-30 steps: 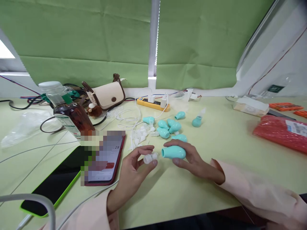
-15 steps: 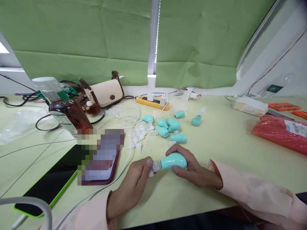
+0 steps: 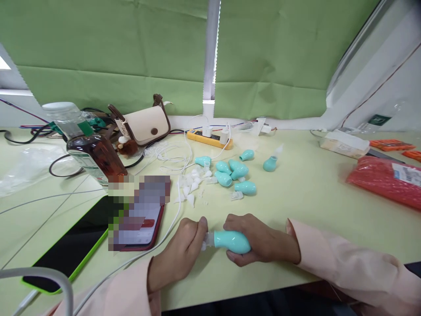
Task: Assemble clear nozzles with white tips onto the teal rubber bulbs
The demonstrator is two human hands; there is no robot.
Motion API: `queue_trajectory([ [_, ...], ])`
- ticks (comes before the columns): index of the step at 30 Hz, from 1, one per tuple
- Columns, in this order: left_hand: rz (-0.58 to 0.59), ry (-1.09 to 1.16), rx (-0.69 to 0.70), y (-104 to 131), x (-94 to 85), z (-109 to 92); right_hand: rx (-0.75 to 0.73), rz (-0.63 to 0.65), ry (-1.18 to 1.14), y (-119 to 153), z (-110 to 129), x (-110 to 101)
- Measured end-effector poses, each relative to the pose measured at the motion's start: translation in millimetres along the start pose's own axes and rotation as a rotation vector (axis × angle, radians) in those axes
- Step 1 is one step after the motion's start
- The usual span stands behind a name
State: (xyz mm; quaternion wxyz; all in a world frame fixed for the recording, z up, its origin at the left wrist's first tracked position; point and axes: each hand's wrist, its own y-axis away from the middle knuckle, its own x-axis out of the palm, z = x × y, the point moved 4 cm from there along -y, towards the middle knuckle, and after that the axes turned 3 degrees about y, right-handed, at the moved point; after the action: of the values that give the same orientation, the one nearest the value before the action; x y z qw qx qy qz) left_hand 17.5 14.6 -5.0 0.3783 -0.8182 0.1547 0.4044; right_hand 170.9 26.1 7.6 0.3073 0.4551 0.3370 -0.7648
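My right hand (image 3: 251, 239) is closed around the round end of a glossy turquoise rubber bulb (image 3: 230, 242). The bulb's open neck points left and meets a clear plastic nozzle piece (image 3: 209, 239). Pinched between thumb and fingers, that piece is in my left hand (image 3: 186, 248), which covers part of it. Whether the neck sits over the piece or only touches it, I cannot tell. Several loose turquoise bulbs (image 3: 238, 169) lie beyond my hands, beside a pile of small white and clear tips (image 3: 191, 181). One bulb (image 3: 270, 163) stands with a clear tip fitted.
At left are a green-edged phone (image 3: 70, 248), a red-cased phone (image 3: 154, 232) and a leaning brown bottle (image 3: 95, 156). A white cable (image 3: 177, 210) runs past my left arm. Behind sit a cream handbag (image 3: 144, 126) and a yellow power strip (image 3: 210, 139). A red package (image 3: 378, 177) lies right.
The turquoise bulb has moved left and down toward my left hand, and its neck now meets the clear piece. My right hand has wrapped further around the bulb.
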Motion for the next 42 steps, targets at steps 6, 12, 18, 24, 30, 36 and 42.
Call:
queue_trajectory([
  [6, -0.076, 0.027, -0.068, 3.6, 3.7, 3.6, 0.079, -0.012, -0.088, -1.0, -2.1, 6.1],
  [12, 0.028, 0.044, -0.169, -3.7, 2.6, 2.8, 0.384, -0.068, -0.603, 2.1, -0.1, 12.3],
  [18, 0.116, 0.025, -0.173, -18.3, -5.6, -3.7, 0.471, -0.087, -1.076, -0.7, 0.3, 24.4],
  [24, 0.139, -0.07, -0.048, -22.3, -6.5, -8.6, 0.647, 0.098, -1.34, -6.1, -4.6, 30.4],
  [30, 0.103, -0.124, -0.003, -24.3, -8.7, -12.8, 0.844, 0.411, -1.54, -7.6, 0.9, 26.4],
  [36, 0.14, -0.123, -0.036, -26.5, -11.4, -13.4, 0.829, 0.213, -1.455, -5.4, 6.1, 25.8],
  [42, 0.03, -0.025, -0.045, -15.2, -8.4, -1.8, 0.608, -0.006, -1.192, -0.1, 13.3, 23.1],
])
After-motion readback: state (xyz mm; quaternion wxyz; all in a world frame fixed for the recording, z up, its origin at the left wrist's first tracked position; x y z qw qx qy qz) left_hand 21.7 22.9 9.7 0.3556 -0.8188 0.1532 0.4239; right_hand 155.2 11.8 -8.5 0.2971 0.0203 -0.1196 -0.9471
